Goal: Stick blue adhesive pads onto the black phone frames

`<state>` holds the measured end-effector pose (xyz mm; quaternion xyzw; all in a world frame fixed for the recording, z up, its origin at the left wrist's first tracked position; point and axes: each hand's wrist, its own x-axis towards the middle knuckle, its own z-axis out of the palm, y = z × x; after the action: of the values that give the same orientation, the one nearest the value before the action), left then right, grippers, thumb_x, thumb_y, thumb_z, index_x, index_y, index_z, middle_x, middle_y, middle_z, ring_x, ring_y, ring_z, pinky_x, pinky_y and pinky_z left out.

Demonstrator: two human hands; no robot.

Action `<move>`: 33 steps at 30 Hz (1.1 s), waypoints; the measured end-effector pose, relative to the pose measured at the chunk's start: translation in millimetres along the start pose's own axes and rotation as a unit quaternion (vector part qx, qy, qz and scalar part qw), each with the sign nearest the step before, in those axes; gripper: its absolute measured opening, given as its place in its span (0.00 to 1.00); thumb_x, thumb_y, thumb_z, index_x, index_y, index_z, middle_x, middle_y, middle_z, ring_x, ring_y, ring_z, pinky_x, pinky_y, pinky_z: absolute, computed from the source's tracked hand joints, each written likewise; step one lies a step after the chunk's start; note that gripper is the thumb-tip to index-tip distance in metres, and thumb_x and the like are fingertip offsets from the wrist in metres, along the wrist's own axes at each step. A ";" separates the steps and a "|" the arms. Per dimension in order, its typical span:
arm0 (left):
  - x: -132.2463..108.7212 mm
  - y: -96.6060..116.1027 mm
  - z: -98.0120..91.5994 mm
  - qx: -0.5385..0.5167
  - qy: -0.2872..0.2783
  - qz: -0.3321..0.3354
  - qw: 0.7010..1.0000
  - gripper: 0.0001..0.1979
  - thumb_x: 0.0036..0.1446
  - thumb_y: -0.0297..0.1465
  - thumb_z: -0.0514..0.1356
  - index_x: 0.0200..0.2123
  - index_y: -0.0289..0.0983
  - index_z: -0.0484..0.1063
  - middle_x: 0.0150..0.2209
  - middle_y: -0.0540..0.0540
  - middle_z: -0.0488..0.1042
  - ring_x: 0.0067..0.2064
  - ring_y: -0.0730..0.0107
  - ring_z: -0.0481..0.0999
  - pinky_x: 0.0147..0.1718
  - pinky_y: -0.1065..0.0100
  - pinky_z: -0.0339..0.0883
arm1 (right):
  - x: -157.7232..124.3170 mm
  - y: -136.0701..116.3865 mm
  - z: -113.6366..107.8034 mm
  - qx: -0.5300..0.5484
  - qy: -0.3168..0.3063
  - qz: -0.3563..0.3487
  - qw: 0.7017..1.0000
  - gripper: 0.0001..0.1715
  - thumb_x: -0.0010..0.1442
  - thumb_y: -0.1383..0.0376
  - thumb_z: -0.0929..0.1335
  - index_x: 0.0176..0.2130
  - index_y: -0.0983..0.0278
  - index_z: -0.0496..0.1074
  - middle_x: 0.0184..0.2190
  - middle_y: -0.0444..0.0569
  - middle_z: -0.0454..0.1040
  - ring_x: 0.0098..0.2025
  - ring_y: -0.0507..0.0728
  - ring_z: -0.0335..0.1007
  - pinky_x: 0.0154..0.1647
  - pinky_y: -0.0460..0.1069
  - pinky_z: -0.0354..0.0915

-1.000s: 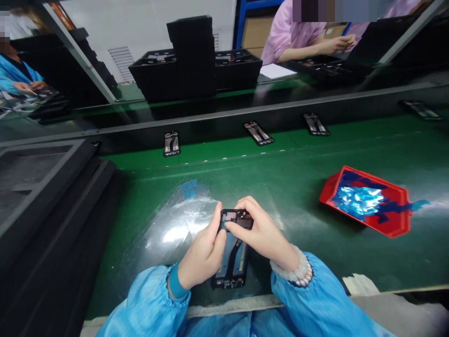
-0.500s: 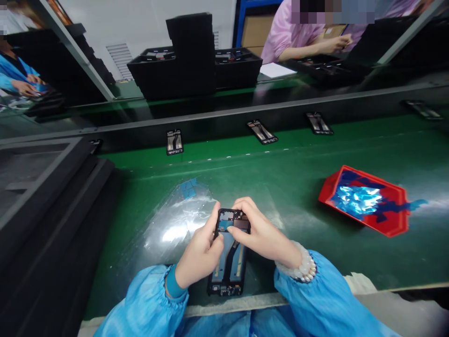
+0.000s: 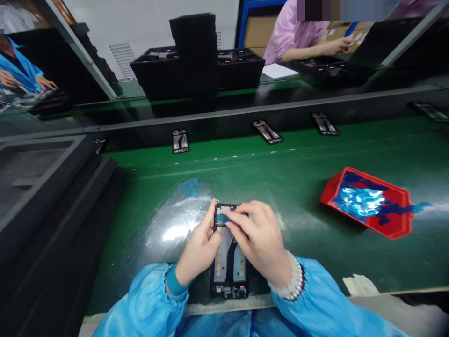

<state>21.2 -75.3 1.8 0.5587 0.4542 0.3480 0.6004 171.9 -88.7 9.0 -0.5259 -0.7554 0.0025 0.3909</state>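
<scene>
An opened phone [image 3: 219, 262], its inner parts facing up and a black ribbon cable down its middle, lies in front of me near the bench edge. My left hand [image 3: 199, 248] grips its upper left side, thumb on the frame. Above the phone's upper end is my right hand [image 3: 259, 234], thumb and forefinger brought close together by a small blue patch [image 3: 221, 219]. Whatever sits between those fingertips is too small to make out. Blue film pieces [image 3: 190, 187] lie on the clear sheet [image 3: 164, 215] beyond my left hand.
At right stands a red bin [image 3: 393, 229] with shiny blue film scraps. Black trays [image 3: 59, 173] are stacked at left. More opened phones [image 3: 180, 141] lie along the green strip at the back. Beyond the rail are black boxes [image 3: 196, 56] and a co-worker in pink [image 3: 284, 37].
My right hand has left the phone's upper right side and turned over its top, fingers now pinched above it. My left hand keeps its hold. The view has shifted slightly.
</scene>
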 end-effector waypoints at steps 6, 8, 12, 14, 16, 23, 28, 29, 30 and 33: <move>-3.3 -3.8 1.9 0.037 -0.009 0.010 0.999 0.33 0.57 0.25 0.50 0.65 0.36 0.41 0.62 0.46 0.58 0.64 0.65 0.53 0.61 0.63 0.50 | 8.4 -10.4 -1.2 -0.066 -0.044 -0.106 0.991 0.09 0.61 0.69 0.63 0.35 0.64 0.73 0.34 0.49 0.74 0.42 0.58 0.63 0.44 0.53 0.60; -4.7 -6.3 1.2 0.055 -0.009 0.021 0.998 0.34 0.57 0.25 0.50 0.65 0.36 0.40 0.62 0.45 0.58 0.64 0.65 0.53 0.61 0.62 0.50 | 9.8 -11.9 -0.6 -0.086 -0.051 -0.128 0.987 0.11 0.62 0.69 0.62 0.35 0.65 0.73 0.34 0.50 0.74 0.43 0.58 0.63 0.45 0.53 0.59; -5.9 -8.0 -0.4 0.081 0.003 0.035 0.996 0.33 0.57 0.24 0.50 0.65 0.36 0.42 0.61 0.43 0.60 0.63 0.62 0.56 0.60 0.60 0.53 | 11.3 -12.2 2.5 -0.081 -0.037 -0.127 0.988 0.10 0.61 0.71 0.62 0.32 0.66 0.72 0.34 0.51 0.73 0.43 0.58 0.62 0.46 0.53 0.59; -5.9 -7.6 -0.3 0.078 0.006 0.030 0.996 0.33 0.57 0.24 0.50 0.65 0.36 0.42 0.62 0.42 0.58 0.62 0.61 0.57 0.59 0.60 0.55 | 11.5 -11.2 4.4 -0.060 -0.028 -0.091 0.994 0.08 0.59 0.71 0.63 0.31 0.66 0.70 0.34 0.51 0.72 0.43 0.58 0.61 0.45 0.53 0.60; -5.8 -7.3 0.8 0.066 0.004 0.025 0.997 0.33 0.58 0.25 0.50 0.65 0.36 0.42 0.63 0.42 0.55 0.62 0.61 0.57 0.58 0.62 0.56 | 10.6 -10.4 6.5 -0.038 -0.023 -0.046 0.998 0.06 0.58 0.72 0.64 0.30 0.66 0.69 0.34 0.52 0.71 0.44 0.59 0.60 0.45 0.53 0.60; -4.3 -7.7 7.5 0.012 0.025 0.005 1.000 0.31 0.59 0.27 0.50 0.64 0.34 0.43 0.63 0.44 0.57 0.63 0.68 0.56 0.60 0.67 0.53 | -4.2 -17.9 20.9 -0.045 0.029 0.072 0.996 0.04 0.56 0.72 0.63 0.32 0.64 0.65 0.37 0.53 0.65 0.46 0.62 0.57 0.47 0.58 0.59; -0.9 -2.2 4.6 -0.031 0.072 -0.016 0.997 0.35 0.54 0.25 0.53 0.64 0.34 0.45 0.62 0.44 0.58 0.63 0.66 0.57 0.61 0.65 0.49 | -9.8 20.6 -21.6 -0.165 0.099 0.079 0.978 0.04 0.56 0.71 0.62 0.31 0.62 0.62 0.33 0.52 0.66 0.41 0.63 0.62 0.42 0.61 0.58; -0.5 -0.7 3.5 -0.044 0.080 -0.018 0.996 0.35 0.52 0.25 0.54 0.64 0.33 0.47 0.62 0.43 0.59 0.62 0.65 0.57 0.61 0.65 0.49 | -10.3 39.8 -41.1 -0.213 0.124 0.091 0.965 0.03 0.55 0.70 0.62 0.31 0.61 0.63 0.32 0.53 0.66 0.40 0.63 0.63 0.40 0.61 0.58; -0.3 0.7 2.5 -0.058 0.085 -0.019 0.995 0.35 0.51 0.25 0.54 0.63 0.32 0.48 0.61 0.43 0.59 0.62 0.64 0.58 0.61 0.65 0.50 | -11.3 61.9 -62.5 -0.264 0.171 0.117 0.942 0.04 0.55 0.70 0.62 0.29 0.61 0.63 0.30 0.52 0.67 0.37 0.62 0.64 0.37 0.60 0.57; -0.4 3.9 1.5 -0.089 0.089 -0.022 0.992 0.34 0.50 0.25 0.55 0.62 0.33 0.52 0.60 0.43 0.62 0.60 0.63 0.62 0.59 0.66 0.54 | -18.3 130.3 -123.5 -0.345 0.263 0.203 0.878 0.11 0.54 0.64 0.64 0.21 0.60 0.62 0.17 0.45 0.54 0.27 0.61 0.64 0.25 0.54 0.48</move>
<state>22.8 -75.7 5.6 0.4595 0.4856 0.4218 0.6124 351.0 -95.3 30.0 -0.7503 -0.4545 -0.3176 0.3600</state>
